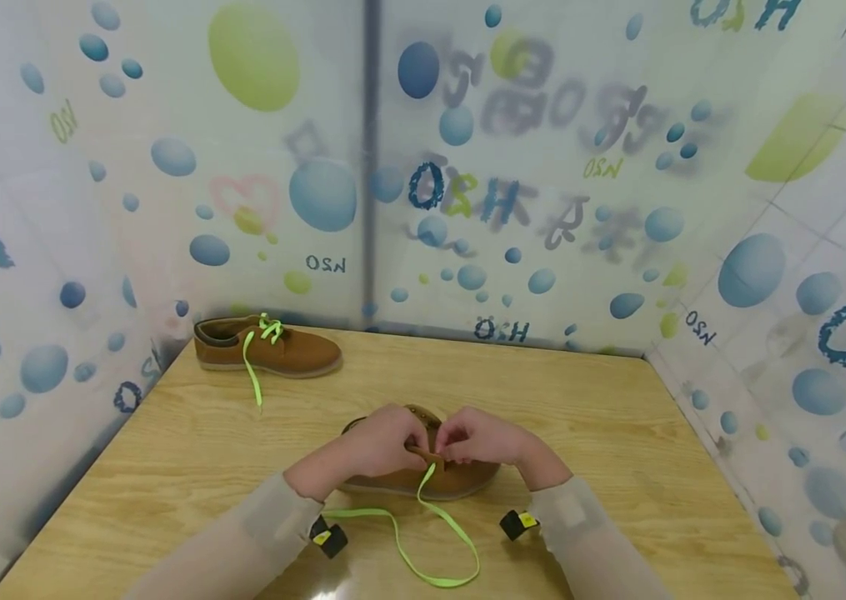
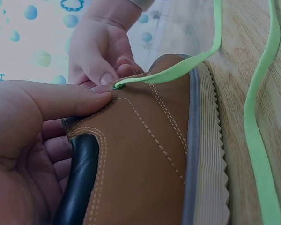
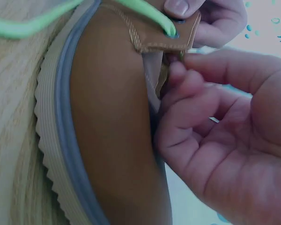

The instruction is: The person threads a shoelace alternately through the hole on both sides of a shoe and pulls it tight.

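Observation:
A brown shoe (image 1: 468,482) with a dark collar lies at the table's front middle, toe to the right. My left hand (image 1: 385,437) grips its eyelet flap (image 3: 164,40) between thumb and fingers, with the thumb (image 2: 79,101) on the outer face. A flat neon-green shoelace (image 1: 460,533) enters an eyelet in that flap from outside. Beneath the flap, my right hand (image 3: 225,126) has its fingers curled and pinches what looks like the lace's end, mostly hidden by the fingertips. The rest of the lace loops over the table in front of the shoe.
A second brown shoe (image 1: 295,354) with green lace stands at the table's back left, one lace end hanging down its side. The wooden table (image 1: 580,400) meets patterned walls (image 1: 407,250) at the back and sides.

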The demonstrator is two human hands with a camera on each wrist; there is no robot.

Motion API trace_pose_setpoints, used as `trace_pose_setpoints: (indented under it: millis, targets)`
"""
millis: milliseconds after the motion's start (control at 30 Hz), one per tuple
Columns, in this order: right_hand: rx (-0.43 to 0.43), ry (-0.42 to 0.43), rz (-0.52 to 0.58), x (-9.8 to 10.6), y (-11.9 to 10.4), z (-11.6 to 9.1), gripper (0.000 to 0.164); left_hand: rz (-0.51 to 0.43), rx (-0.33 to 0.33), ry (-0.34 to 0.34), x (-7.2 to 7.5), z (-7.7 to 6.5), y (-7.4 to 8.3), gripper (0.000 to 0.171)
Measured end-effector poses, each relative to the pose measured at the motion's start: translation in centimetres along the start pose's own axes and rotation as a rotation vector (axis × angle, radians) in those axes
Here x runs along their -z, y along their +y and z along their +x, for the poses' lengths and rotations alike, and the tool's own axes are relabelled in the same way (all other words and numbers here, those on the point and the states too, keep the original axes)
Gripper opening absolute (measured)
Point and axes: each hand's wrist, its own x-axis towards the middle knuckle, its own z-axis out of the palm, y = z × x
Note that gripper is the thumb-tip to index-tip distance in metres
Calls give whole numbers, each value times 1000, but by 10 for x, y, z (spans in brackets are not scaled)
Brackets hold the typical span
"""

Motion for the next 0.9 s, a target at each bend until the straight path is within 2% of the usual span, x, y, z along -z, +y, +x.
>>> trace_pose_setpoints:
  millis: [133, 300, 567, 733, 900]
  targets:
    - [-37, 25, 47, -2, -4, 0, 18, 3, -7, 3, 0, 0, 0, 19]
    - [-54, 149, 64, -1, -8, -4, 12, -5, -11, 0, 1, -1, 1, 18]
    - [-42, 440, 19, 14, -7, -11, 11, -7, -8, -11, 1, -1, 1, 18]
    - [-77, 674, 22, 26, -3, -17, 10, -8, 2, -22, 1, -1, 0, 15]
    - [-109, 843, 57, 36, 0, -23, 12, -9, -14, -26, 1, -2, -1, 16]
